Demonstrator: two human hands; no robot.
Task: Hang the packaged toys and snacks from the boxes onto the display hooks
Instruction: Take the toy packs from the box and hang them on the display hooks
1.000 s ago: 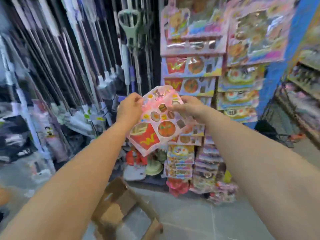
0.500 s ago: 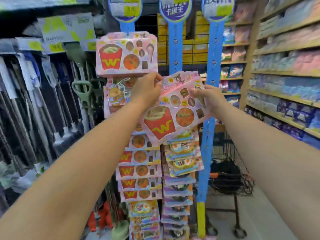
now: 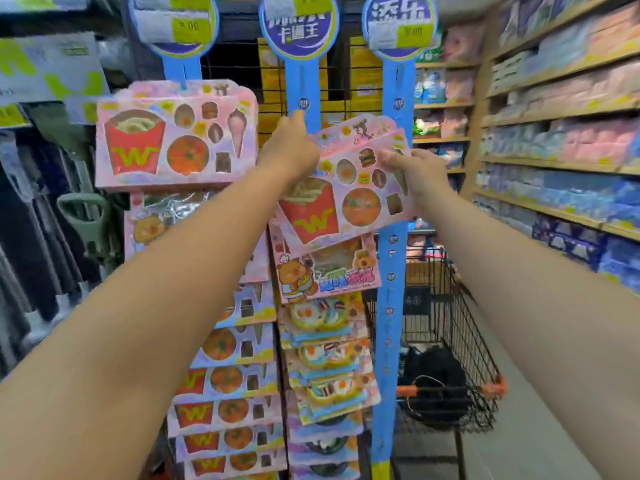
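Since half a second ago, my hands have lifted the pink toy food pack (image 3: 346, 192) up to the middle blue display strip (image 3: 302, 81). My left hand (image 3: 289, 150) pinches its top left corner. My right hand (image 3: 415, 171) grips its right edge, fingers curled over the front. Its fries carton reads "W"; the right header sign (image 3: 398, 22) reads "添乐".

Item: pink toy-food pack (image 3: 346, 202), red fries carton marked W, pizza and small burgers under clear blisters; tilted, left end low, raised before the middle blue hanging strip (image 3: 304, 84); gripped by my left hand (image 3: 291, 150) and right hand (image 3: 414, 171)
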